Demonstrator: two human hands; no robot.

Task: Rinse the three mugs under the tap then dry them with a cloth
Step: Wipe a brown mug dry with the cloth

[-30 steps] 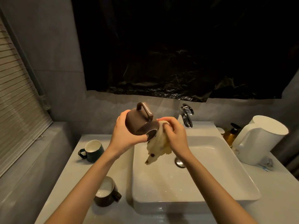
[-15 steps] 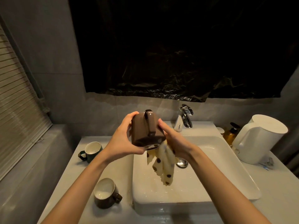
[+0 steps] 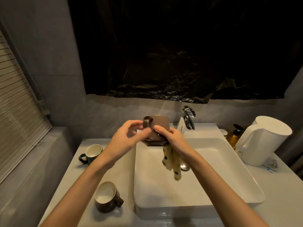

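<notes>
Holding the brown mug (image 3: 159, 124) upside down, I am clasping its lower rim with my right grip (image 3: 173, 138), thumb pressing on the wall. The cloth (image 3: 172, 163) is bunching under that palm and hanging below it over the sink (image 3: 213, 177). My left grip (image 3: 126, 138) is pinching the mug lightly at its handle with curled fingertips and thumb. The tap (image 3: 188, 118) is standing just beyond my right grip. On the tabletop (image 3: 121, 177), a green mug (image 3: 91, 153) is sitting left of my left grip, and a dark mug (image 3: 106, 197) is sitting nearer me.
</notes>
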